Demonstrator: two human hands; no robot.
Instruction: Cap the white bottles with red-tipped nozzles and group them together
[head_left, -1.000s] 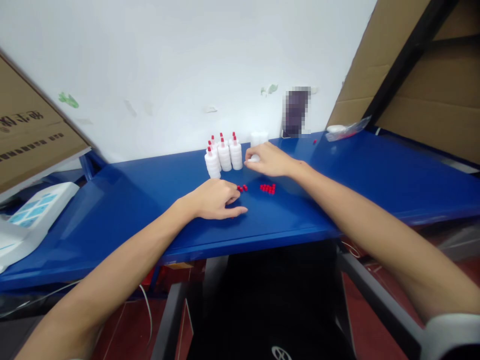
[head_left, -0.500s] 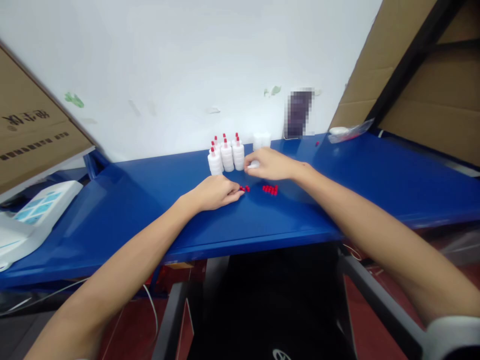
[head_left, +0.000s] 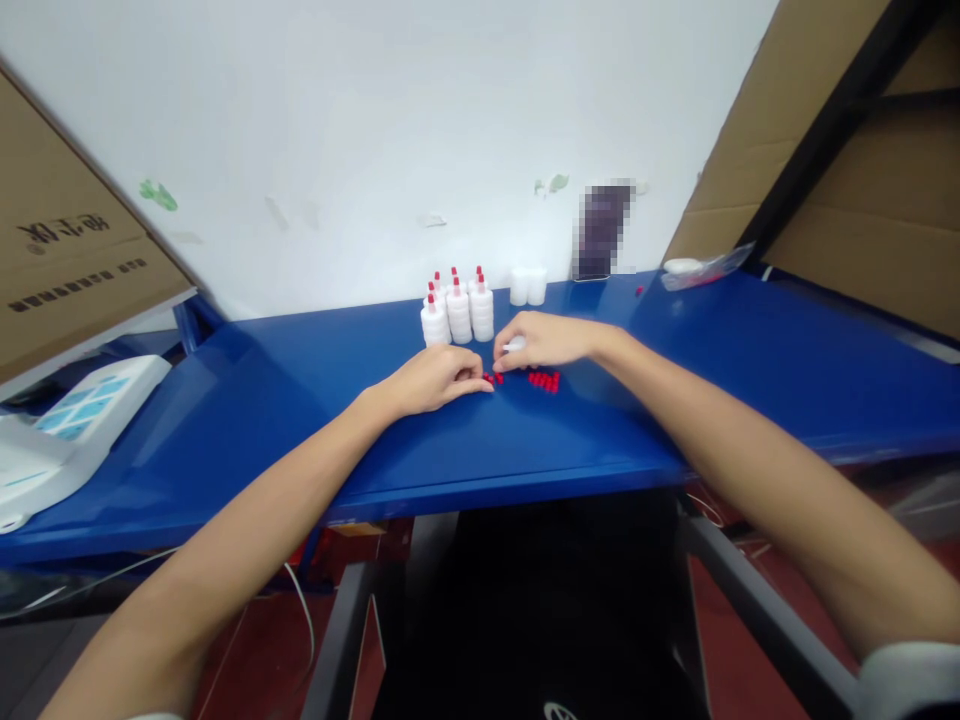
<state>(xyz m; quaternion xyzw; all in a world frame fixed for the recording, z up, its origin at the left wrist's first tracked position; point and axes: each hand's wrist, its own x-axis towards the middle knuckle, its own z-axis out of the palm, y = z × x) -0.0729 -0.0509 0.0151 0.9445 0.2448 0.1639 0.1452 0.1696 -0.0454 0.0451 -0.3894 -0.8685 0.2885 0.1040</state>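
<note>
Several white bottles with red tips (head_left: 459, 314) stand grouped by the wall. In front of them my left hand (head_left: 442, 381) rests on the blue table, fingers drawn together beside a few small red caps (head_left: 499, 379); what its fingertips hold, if anything, is hidden. My right hand (head_left: 544, 340) is closed round a small white nozzle (head_left: 515, 344), its fingertips just above those caps. A cluster of red caps (head_left: 544, 381) lies below the right hand. Two white bottles without red tips (head_left: 528, 286) stand behind it.
A phone-like dark object (head_left: 602, 230), blurred, leans on the wall. Right of it are a single red cap (head_left: 640, 290) and a plastic bag (head_left: 707, 269). A white device (head_left: 82, 430) sits at the left, near a cardboard box (head_left: 67, 240).
My right hand has moved down, towards the small red caps by my left hand, with the white nozzle still in it. The two bottles behind it show more fully.
</note>
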